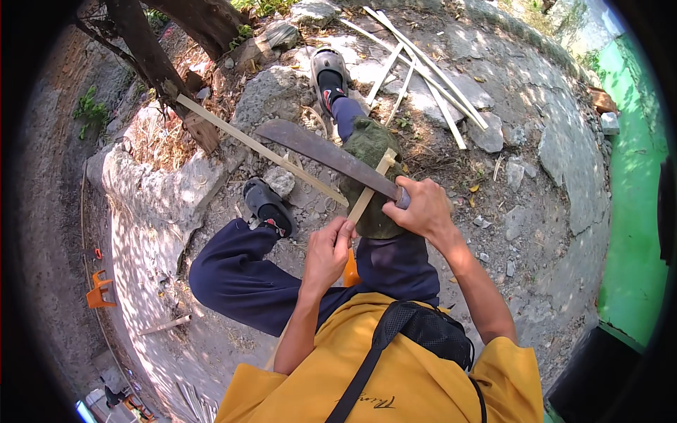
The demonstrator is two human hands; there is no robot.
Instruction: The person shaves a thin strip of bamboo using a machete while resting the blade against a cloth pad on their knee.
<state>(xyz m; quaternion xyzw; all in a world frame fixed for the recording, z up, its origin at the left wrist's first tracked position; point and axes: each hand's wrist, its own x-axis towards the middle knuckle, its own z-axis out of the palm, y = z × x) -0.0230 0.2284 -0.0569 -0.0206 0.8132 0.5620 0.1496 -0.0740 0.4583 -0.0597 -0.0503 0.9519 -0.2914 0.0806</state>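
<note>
My right hand (423, 208) is closed round the handle of a machete (317, 151), whose broad dark blade points to the upper left. Pinched in my left hand (328, 247) is a flat bamboo strip (363, 203), lying over the green cloth (374, 225) on my right leg. The blade crosses this strip; whether it bites in cannot be made out. A longer pale strip (257, 146) slants from beside the tree trunk to near my left fingers, and I cannot tell whether it joins the held one.
Several pale strips (423, 70) lie crossed on the rocky ground ahead. A tree trunk (151, 63) stands at the far left among rocks. My feet rest on uneven stone. An orange plastic chair (101, 289) is off to the left, and a green wall (635, 190) runs along the right.
</note>
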